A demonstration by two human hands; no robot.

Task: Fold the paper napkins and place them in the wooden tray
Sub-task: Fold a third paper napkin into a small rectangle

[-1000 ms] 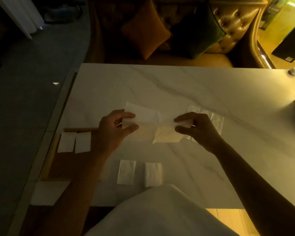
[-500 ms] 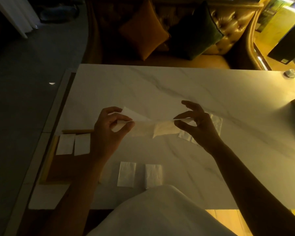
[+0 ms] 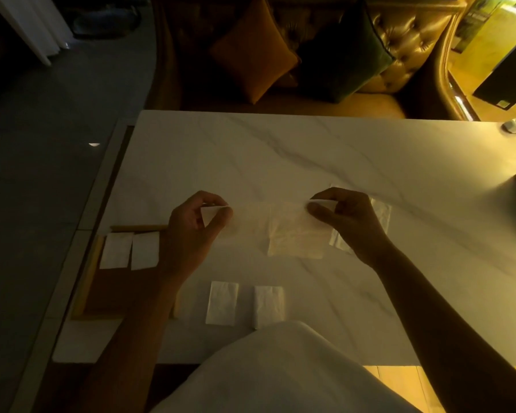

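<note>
I hold a thin white paper napkin (image 3: 289,231) stretched just above the marble table (image 3: 280,156). My left hand (image 3: 191,231) pinches its left end and my right hand (image 3: 349,222) pinches its right end. The wooden tray (image 3: 90,275) sits at the table's left edge with two folded napkins (image 3: 130,250) side by side in its far part. Two more folded napkins (image 3: 245,304) lie on the table near me. A small stack of unfolded napkins (image 3: 379,216) lies behind my right hand, partly hidden.
A sofa with an orange cushion (image 3: 251,55) and a dark green cushion (image 3: 346,52) stands beyond the table's far edge. A small round object (image 3: 514,126) rests at the far right corner. My white clothing (image 3: 280,371) overlaps the near edge.
My hands have drawn apart, pulling the napkin out longer and flatter, and lowered it toward the table. The napkin's raised left flap has come down.
</note>
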